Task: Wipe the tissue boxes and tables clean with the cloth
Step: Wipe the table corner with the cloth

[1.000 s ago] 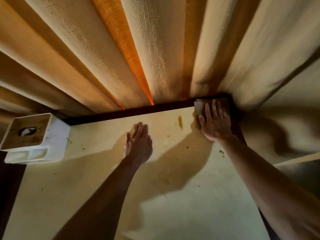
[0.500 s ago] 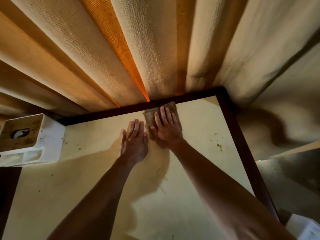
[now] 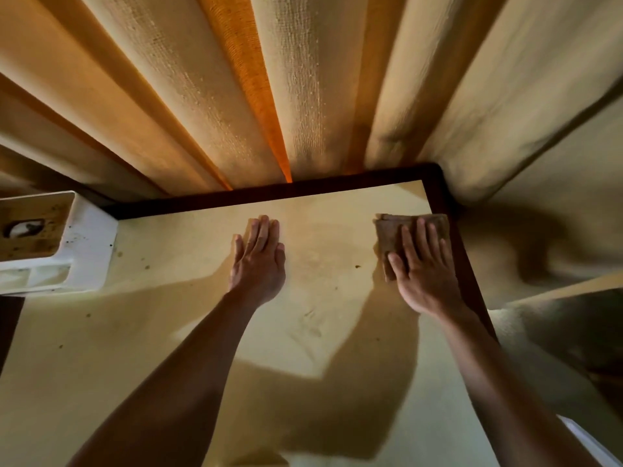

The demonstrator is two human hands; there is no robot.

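Pressing flat, the straight fingers (image 3: 419, 246) of the right hand (image 3: 425, 271) lay slightly spread on the cloth (image 3: 387, 230), which sat at right of centre, touching the dark rim near the table's (image 3: 320, 332) far right corner. The left hand (image 3: 258, 261) rested flat at centre, fingers together, holding nothing. The cloth looked soft, light and folded; it would likely bunch if pinched, so a broad palm over its middle seemed the best hold. A tissue box (image 3: 87, 251), speckled, stood at the left edge, probably light and easy to shove. Curtains (image 3: 286, 79) hung behind.
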